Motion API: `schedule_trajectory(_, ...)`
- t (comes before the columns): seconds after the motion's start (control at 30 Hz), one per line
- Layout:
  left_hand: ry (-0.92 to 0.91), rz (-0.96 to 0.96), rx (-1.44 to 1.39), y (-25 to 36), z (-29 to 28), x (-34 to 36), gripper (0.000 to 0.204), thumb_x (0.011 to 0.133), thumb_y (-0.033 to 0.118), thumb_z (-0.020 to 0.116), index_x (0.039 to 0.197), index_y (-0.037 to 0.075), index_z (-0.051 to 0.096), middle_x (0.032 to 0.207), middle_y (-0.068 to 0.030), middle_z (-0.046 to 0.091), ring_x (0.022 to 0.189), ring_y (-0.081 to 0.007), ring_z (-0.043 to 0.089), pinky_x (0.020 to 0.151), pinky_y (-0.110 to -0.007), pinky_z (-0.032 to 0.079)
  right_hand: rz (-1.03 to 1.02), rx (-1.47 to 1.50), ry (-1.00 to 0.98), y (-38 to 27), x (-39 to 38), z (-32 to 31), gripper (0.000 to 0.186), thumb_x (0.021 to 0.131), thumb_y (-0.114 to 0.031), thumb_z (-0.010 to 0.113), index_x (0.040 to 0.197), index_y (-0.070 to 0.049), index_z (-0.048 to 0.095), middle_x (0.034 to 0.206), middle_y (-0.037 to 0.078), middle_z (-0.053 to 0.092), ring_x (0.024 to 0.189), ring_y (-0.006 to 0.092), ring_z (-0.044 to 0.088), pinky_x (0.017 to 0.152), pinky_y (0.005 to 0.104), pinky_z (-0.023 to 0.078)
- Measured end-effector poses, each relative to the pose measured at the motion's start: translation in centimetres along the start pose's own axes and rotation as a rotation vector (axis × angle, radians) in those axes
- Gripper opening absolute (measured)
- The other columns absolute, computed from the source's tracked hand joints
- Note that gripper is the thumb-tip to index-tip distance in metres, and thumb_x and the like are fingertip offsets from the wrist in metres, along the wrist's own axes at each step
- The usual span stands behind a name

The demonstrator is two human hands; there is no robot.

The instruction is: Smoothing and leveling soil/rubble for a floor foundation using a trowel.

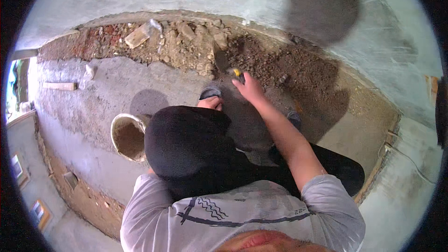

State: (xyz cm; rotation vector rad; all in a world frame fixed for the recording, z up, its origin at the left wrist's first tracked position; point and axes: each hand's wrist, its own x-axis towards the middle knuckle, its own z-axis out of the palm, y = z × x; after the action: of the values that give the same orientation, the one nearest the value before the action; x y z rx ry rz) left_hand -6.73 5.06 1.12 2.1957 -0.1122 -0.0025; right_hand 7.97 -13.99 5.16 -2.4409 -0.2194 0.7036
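My right hand [248, 88] is closed around the black and yellow handle of a trowel [220, 59]. The trowel's dark blade points away from me, against the loose soil and rubble [247, 51] along the foot of the wall. Beside my shoe [211, 92], my left hand [211, 103] hangs low with its fingers curled together. My knee covers part of that hand, and what it holds, if anything, cannot be made out.
A pale bucket [127, 137], dirty inside, stands left of my knee. On the rubble lies a broken brick [137, 36] near clear plastic [154, 25]. A wooden piece [59, 86] rests on the concrete floor [88, 112]. At right, a cable [410, 159] runs along the wall.
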Motion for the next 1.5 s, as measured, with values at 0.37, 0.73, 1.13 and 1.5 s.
schedule_trajectory(0.37,0.027,0.061,-0.035,0.5,-0.4,0.8,0.015,0.078,0.004,0.064,0.093,0.005,0.063,0.076,-0.0145,0.059,0.070,-0.0378,0.065,0.060,-0.044,0.050,0.329,1.115,-0.381,-1.1,3.8,3.8,0.042,0.102,-0.026,0.063,0.140,-0.010,0.057,0.076,0.000,0.056,0.047,0.0054,0.038,0.039,0.0224,0.030)
schedule_trajectory(0.73,-0.044,-0.011,-0.041,-0.5,-0.3,0.5,0.014,0.078,0.005,0.064,0.092,0.006,0.065,0.081,-0.0149,0.063,0.075,-0.0370,0.067,0.063,-0.044,0.051,0.441,0.959,0.114,14.4,-0.8,-7.4,0.053,0.099,-0.023,0.067,0.148,-0.010,0.051,0.076,-0.001,0.059,0.050,0.0073,0.043,0.044,0.0255,0.034)
schedule_trajectory(1.13,-0.019,0.022,0.050,-1.9,1.0,0.0,0.013,0.080,0.007,0.063,0.092,0.009,0.065,0.079,-0.0137,0.062,0.075,-0.0364,0.067,0.063,-0.045,0.052,-0.153,0.191,-0.231,-5.9,2.9,7.0,0.046,0.094,-0.035,0.068,0.138,-0.023,0.062,0.118,0.018,0.071,0.105,0.0343,0.071,0.090,0.0403,0.055)
schedule_trajectory(1.5,-0.037,0.028,-0.043,-0.6,0.0,0.3,0.015,0.076,0.008,0.065,0.091,0.008,0.063,0.074,-0.0124,0.059,0.070,-0.0353,0.065,0.058,-0.043,0.049,0.401,1.114,0.079,14.9,-1.1,-3.9,0.048,0.103,-0.018,0.061,0.150,-0.019,0.051,0.072,-0.003,0.055,0.048,0.0062,0.040,0.041,0.0247,0.030)
